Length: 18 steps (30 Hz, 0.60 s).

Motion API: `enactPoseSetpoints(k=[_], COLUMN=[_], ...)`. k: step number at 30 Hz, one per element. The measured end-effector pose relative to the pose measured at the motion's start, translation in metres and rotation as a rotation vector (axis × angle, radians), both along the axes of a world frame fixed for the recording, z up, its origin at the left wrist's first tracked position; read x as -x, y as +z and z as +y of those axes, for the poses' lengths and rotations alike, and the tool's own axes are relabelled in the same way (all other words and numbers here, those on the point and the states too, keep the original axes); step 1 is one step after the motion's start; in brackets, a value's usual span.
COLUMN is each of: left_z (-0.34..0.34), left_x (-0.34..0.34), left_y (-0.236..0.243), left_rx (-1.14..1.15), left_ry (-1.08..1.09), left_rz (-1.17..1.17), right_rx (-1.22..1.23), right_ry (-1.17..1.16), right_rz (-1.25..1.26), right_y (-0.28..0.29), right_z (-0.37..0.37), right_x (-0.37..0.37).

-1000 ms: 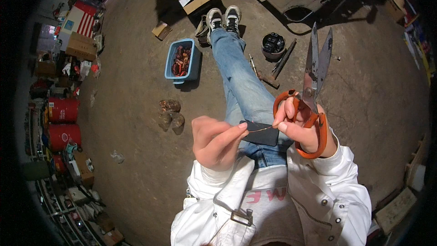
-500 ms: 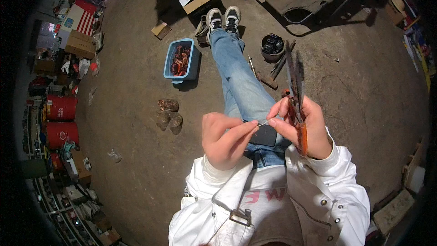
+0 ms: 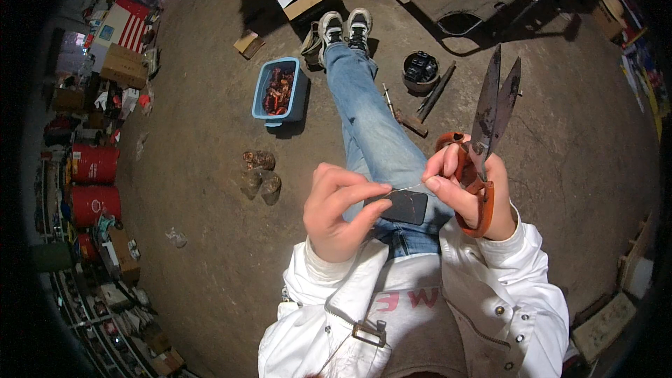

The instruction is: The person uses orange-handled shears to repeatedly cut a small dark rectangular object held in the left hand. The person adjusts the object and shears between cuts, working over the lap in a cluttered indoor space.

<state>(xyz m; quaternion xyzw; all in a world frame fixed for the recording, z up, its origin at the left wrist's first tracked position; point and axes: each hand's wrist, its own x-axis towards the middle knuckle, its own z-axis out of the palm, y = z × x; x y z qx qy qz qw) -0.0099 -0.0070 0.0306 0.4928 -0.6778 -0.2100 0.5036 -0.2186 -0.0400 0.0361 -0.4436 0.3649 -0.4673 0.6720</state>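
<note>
My right hand (image 3: 493, 182) holds a pair of large scissors (image 3: 486, 120) with orange handles; the worn dark blades point up and stand slightly apart. Its thumb and forefinger also pinch a thin, light wire (image 3: 408, 188) that reaches toward my left hand. My left hand (image 3: 336, 213) is raised over my lap, thumb and fingers parted, with a fingertip by the wire's other end. Whether that fingertip touches the wire is hard to make out. Below the wire, a dark flat rectangular pad (image 3: 406, 208) lies on my thighs.
Left of my outstretched legs, a blue tub (image 3: 302, 91) holds copper-coloured pieces. Several cylindrical lumps (image 3: 260, 176) stand nearer. To the right are a hammer (image 3: 411, 123), a dark bar (image 3: 437, 89) and a round pot (image 3: 420, 86) of black parts. A cardboard box (image 3: 313, 1) lies beyond my feet.
The scissors have turned in my right hand, showing both blades and orange handles broadside. My left thumb has parted from the fingers, which earlier pinched the wire.
</note>
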Motion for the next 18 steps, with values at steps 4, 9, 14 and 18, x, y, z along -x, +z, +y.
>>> enactPoseSetpoints(k=[4,9,14,18], left_z=[0.002,0.004,0.000,0.000], left_x=[-0.001,0.001,-0.003,-0.007], left_y=[0.002,0.005,0.002,0.001], left_rx=[-0.047,0.006,0.060,0.056], left_ry=[-0.006,0.042,0.169,0.205], left_rz=[0.015,-0.086,-0.105,-0.103], right_rx=[0.017,0.002,0.031,0.139], right_ry=[0.000,-0.014,-0.078,-0.104], right_rz=[0.016,-0.013,0.067,0.104], right_y=[0.000,-0.002,-0.003,-0.007], right_z=[0.000,0.002,-0.001,-0.005], right_x=[0.000,-0.001,0.008,0.015])
